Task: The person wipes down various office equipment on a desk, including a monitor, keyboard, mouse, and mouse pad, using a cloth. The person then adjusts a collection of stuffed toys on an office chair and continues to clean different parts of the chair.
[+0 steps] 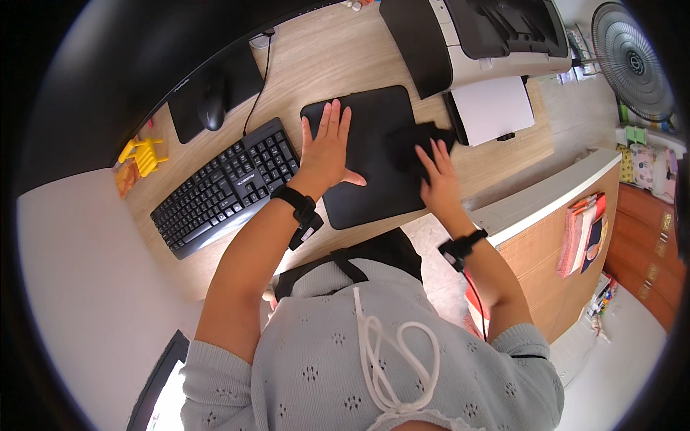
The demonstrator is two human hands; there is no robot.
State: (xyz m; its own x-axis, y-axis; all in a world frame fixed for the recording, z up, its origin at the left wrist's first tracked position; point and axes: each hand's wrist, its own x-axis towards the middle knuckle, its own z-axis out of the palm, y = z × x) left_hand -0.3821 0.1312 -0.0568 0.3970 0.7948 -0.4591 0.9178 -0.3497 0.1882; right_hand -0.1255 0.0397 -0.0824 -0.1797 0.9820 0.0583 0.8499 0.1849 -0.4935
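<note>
A flat black rectangular case or pad [377, 161] with rounded corners lies on the desk before me. My left hand [326, 148] presses palm down on its left part, fingers spread and holding nothing. At its right edge, my right hand [441, 180] has a black cloth [420, 143] under its fingers. The cloth is bunched and blurred, partly on the case and partly past its edge. Black straps with small devices are around both wrists.
Left of the case is a black keyboard [232, 186], with a mouse [212, 105] on a mouse pad [245, 73] behind it. A yellow miniature chair [143, 156] stands near the monitor [108, 64]. A printer [501, 70] with white paper [493, 113] stands at the right, near a fan [633, 62].
</note>
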